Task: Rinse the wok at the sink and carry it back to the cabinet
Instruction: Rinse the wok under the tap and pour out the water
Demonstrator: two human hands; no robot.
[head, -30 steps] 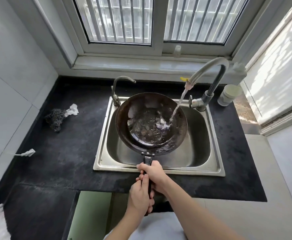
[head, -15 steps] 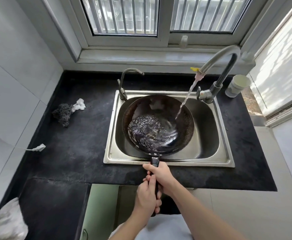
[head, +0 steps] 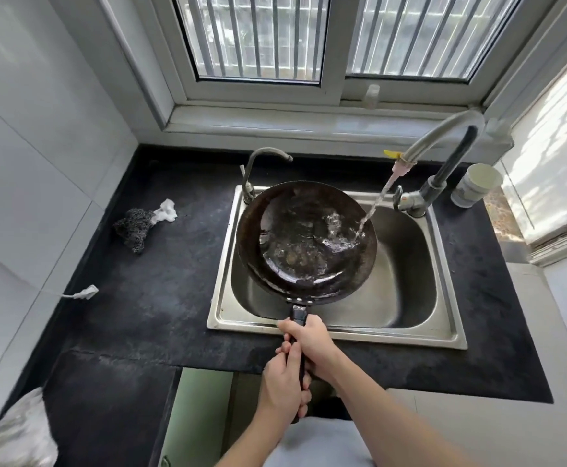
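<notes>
A dark, round wok (head: 305,241) hangs over the steel sink (head: 410,291), shifted toward the sink's left side. Water streams from the tall faucet (head: 443,143) onto the wok's right inner wall and pools inside. Its black handle (head: 298,318) points toward me across the sink's front rim. My right hand (head: 312,342) grips the handle close to the wok. My left hand (head: 283,385) grips the handle's end just behind it. Most of the handle is hidden inside both fists.
A small second tap (head: 261,163) rises at the sink's back left corner. On the black counter (head: 160,298) lie a steel scourer (head: 133,227) with a white scrap. A white cup (head: 475,185) stands right of the faucet. A green cabinet front (head: 201,412) is below the counter.
The wok has swung left and tilted, so the stream now hits its right wall and the pooled water has sloshed. Both hands keep their grip on the handle.
</notes>
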